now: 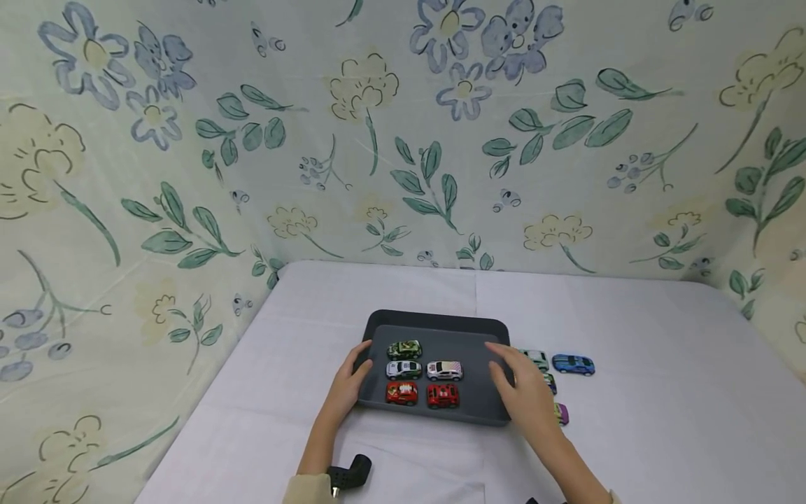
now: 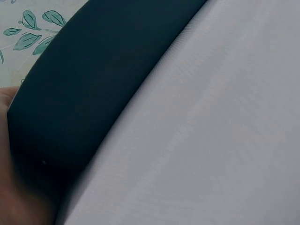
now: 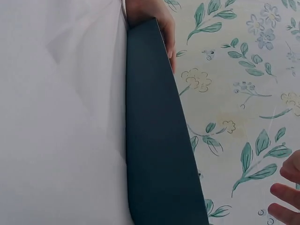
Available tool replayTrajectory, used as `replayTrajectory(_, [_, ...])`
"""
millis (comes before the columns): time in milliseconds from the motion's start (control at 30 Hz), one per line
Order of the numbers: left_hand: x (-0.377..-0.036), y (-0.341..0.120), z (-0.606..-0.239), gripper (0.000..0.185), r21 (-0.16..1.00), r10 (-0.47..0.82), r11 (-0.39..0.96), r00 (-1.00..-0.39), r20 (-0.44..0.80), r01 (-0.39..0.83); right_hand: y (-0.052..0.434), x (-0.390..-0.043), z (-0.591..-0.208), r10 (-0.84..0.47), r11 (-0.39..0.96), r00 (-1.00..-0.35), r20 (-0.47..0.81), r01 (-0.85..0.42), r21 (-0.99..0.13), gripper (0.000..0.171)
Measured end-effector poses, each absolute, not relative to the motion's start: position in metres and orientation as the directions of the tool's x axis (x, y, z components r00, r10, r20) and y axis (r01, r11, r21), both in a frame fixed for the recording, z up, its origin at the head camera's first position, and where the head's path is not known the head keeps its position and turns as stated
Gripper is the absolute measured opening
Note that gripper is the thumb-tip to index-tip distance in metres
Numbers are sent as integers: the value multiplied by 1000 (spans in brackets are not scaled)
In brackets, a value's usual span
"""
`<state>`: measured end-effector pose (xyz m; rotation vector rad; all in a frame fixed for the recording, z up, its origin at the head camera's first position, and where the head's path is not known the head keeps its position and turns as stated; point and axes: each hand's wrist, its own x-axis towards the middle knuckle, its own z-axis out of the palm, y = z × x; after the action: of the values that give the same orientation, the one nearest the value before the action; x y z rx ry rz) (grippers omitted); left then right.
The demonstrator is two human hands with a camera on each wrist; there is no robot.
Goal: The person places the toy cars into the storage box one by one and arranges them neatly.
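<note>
A dark grey, shallow rectangular tray [image 1: 441, 340] lies on the table, carrying five small toy cars: a camouflage-green one [image 1: 404, 349], a white-and-blue one [image 1: 404, 369], a white one with a patterned roof [image 1: 444, 371] and two red ones [image 1: 401, 393] [image 1: 443, 396]. The left hand [image 1: 343, 392] grips the tray's left end; the right hand [image 1: 527, 392] hangs at the right end, fingers loosely spread, holding nothing.

The step in hand seems to be steadying or placing the tray. To do that well, take the right end as firmly as the left, keep both ends level so nothing rolls, and mind the cars just beyond that side: a blue one [image 1: 574, 364] and three more, partly hidden by the right hand.

A smooth white cloth [image 1: 661, 350] covers the table [image 1: 630, 434]. Behind and to the sides hangs pale fabric [image 1: 434, 259] printed with blue and yellow flowers and green leaves.
</note>
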<state>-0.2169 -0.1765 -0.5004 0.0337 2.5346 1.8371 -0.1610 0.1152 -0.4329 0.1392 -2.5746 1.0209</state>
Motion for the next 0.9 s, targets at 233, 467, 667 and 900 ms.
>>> replayTrajectory(233, [-216,-176,-500,42,954,25,299,-1000,12,19,152,-161,-438,112,723,-904,413,-211,-657,34])
replayTrajectory(467, [-208,-173,-481,44,952,40,307,-999,7,19,191,-170,-451,147,730,-887,438,-201,-653,34])
replayTrajectory(667, [-213,-175,-495,43,955,29,297,-1000,7,15,216,-179,-461,130,772,-864,487,-219,-597,33])
replayTrajectory(900, [-215,-176,-499,42,955,28,295,-999,17,25,237,-190,-473,70,769,-861,503,-275,-578,33])
